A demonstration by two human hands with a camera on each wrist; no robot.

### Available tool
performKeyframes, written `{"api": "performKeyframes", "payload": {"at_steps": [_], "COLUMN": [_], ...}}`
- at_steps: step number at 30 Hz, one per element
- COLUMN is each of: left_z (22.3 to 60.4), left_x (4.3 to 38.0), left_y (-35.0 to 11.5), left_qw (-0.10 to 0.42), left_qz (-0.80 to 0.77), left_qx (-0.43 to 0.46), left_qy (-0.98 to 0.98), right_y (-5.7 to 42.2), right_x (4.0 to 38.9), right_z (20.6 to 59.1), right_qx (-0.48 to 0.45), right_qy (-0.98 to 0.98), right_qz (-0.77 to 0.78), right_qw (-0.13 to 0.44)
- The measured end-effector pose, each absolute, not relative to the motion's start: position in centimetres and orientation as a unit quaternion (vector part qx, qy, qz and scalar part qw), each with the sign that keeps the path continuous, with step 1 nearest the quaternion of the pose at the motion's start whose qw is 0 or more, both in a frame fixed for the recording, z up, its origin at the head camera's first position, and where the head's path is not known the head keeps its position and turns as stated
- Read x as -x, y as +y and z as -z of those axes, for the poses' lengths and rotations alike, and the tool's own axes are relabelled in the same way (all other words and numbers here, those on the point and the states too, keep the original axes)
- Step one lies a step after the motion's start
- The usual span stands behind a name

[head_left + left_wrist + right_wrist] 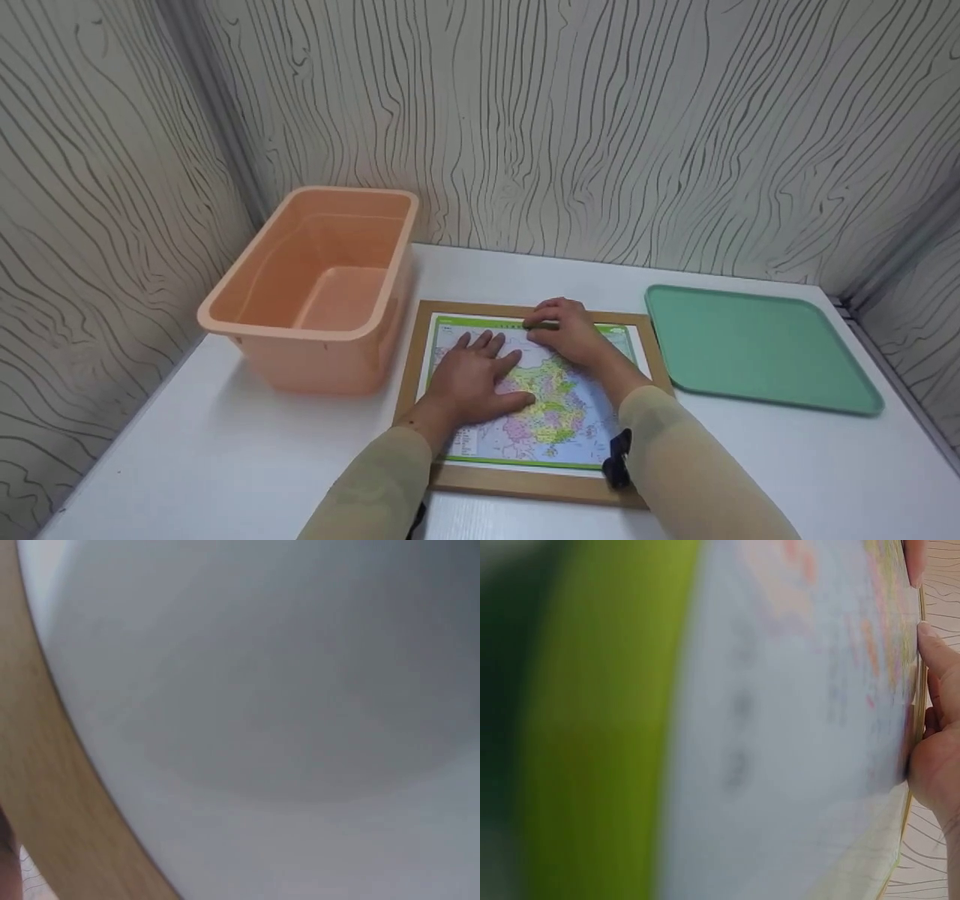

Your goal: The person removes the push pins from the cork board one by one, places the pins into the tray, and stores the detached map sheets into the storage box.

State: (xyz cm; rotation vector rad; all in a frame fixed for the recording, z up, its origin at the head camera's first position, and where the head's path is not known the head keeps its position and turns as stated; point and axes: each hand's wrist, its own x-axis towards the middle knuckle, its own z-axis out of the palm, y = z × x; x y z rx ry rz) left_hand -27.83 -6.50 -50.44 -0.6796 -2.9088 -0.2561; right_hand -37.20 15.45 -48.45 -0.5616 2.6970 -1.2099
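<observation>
We find left hand [466, 381] splayed, empty; right hand [574, 332] bent-fingered, hold indeterminate: press the green-bordered rectangular printed map [555, 405] evenly.

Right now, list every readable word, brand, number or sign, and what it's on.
No legible text.
Map: small labels and top-band lettering, too small to read; dark characters in the right wrist view, too blurred.
Brown frame, orange tub, green tray: no lettering visible.
</observation>
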Motion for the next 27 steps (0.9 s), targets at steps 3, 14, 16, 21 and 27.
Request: {"api": "performKeyframes", "payload": {"at_steps": [3,14,16,21,27], "left_z": [50.52,50.39,50.37,50.36,50.40], "left_x": [27.79,27.69,27.70,27.68,27.67], "left_y": [-6.49,-6.72,-6.75,-6.77,-6.72], "left_qw": [0.070,0.073,0.077,0.077,0.081], "left_qz": [0.083,0.093,0.091,0.090,0.097], "left_qx": [0.224,0.232,0.237,0.237,0.236], "left_qy": [-0.969,-0.965,-0.964,-0.964,-0.964], "right_y": [15.44,15.34,15.35,15.34,15.33], "right_x": [37.13,36.88,36.84,36.78,36.81], "right_z": [48.47,48.14,48.10,48.01,48.03], "right_qx": [0.189,0.201,0.207,0.204,0.204], "right_qy": [0.898,0.895,0.894,0.896,0.896], "right_qz": [0.391,0.394,0.393,0.390,0.390], "right_qw": [0.064,0.058,0.054,0.056,0.057]}}
